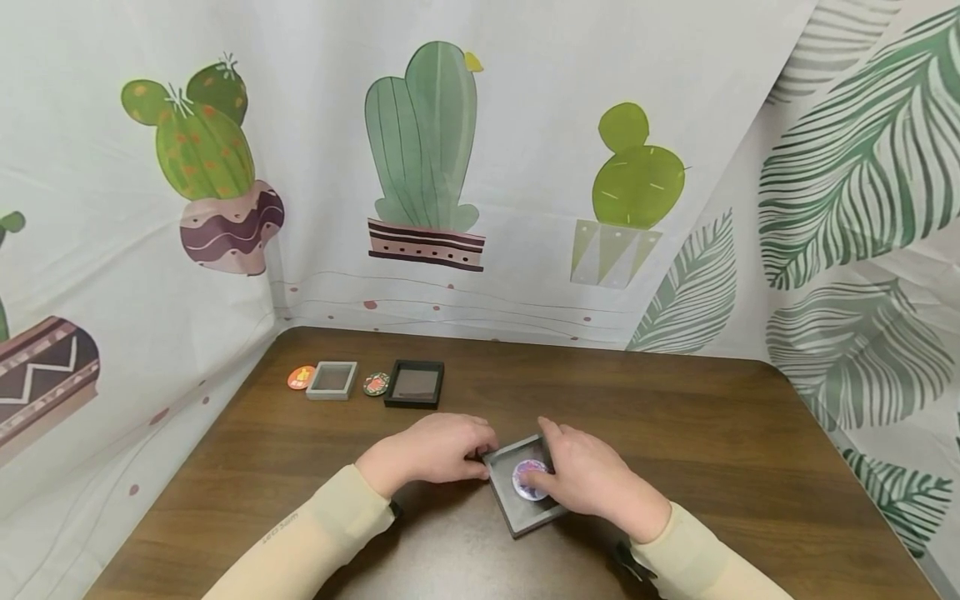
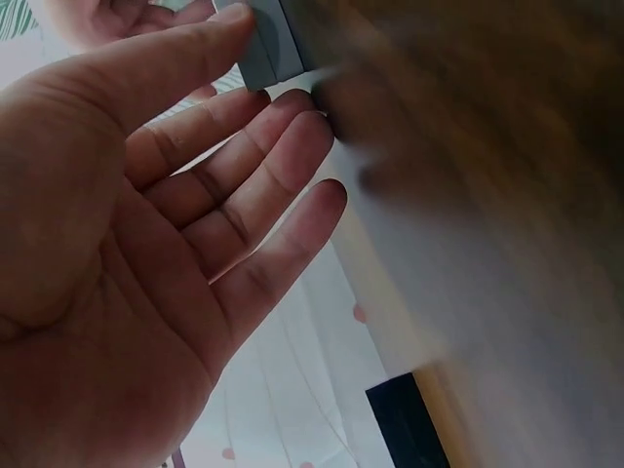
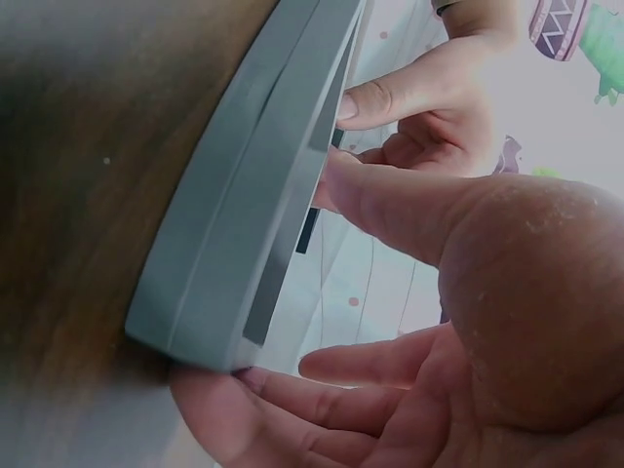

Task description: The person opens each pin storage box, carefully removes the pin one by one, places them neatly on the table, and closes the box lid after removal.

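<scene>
A grey square display frame (image 1: 516, 515) lies tilted on the table between both hands. A round disc with a purple and white pattern (image 1: 526, 490) shows inside its border. My right hand (image 1: 600, 475) holds the frame's right side, its thumb over the disc and its fingers along the outer edge. At the left corner, my left hand (image 1: 442, 447) pinches the frame between thumb and index finger. The other left fingers (image 2: 292, 229) extend loosely in the left wrist view. Seen edge-on in the right wrist view, the frame (image 3: 234, 214) shows a seam along its side.
Farther back on the brown wooden table (image 1: 675, 417) lie a light grey frame (image 1: 332, 397) with an orange disc (image 1: 301, 377) beside it, and a black frame (image 1: 412, 404) beside a green and red disc (image 1: 376, 384). A cloth printed with cacti (image 1: 315, 167) hangs behind.
</scene>
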`<state>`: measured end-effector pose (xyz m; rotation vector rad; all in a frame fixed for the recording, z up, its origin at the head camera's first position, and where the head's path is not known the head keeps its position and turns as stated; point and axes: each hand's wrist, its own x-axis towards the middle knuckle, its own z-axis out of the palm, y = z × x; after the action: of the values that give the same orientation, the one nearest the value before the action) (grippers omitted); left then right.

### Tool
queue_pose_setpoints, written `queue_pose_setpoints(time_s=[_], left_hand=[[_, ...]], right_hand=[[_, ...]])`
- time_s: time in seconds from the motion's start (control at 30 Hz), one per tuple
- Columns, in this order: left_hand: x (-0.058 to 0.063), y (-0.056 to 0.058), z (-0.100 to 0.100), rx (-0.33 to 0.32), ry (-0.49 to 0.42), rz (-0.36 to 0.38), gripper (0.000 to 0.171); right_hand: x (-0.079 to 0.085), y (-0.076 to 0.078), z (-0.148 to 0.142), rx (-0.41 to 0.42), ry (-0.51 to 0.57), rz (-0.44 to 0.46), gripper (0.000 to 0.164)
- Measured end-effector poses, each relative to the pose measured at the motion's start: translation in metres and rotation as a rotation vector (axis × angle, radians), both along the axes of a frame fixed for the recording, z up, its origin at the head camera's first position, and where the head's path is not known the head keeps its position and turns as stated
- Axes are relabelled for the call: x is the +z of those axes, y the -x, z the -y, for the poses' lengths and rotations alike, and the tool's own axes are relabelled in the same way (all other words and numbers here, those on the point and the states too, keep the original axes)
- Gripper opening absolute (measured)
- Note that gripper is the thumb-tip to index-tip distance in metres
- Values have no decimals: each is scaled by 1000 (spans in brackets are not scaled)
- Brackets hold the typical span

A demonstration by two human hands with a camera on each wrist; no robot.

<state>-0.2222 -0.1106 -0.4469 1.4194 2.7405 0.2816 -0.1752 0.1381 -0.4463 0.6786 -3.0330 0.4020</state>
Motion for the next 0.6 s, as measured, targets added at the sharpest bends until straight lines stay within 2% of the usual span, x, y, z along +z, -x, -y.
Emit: queue_pose_setpoints(time_s=[0.23, 0.6], left_hand=[[-2, 6, 6, 19, -22, 17, 19], [-5, 14, 13, 48, -20, 36, 25]], right_hand=[[2, -2, 1, 0, 6, 25, 86], [4, -4, 2, 24, -35, 15, 88]])
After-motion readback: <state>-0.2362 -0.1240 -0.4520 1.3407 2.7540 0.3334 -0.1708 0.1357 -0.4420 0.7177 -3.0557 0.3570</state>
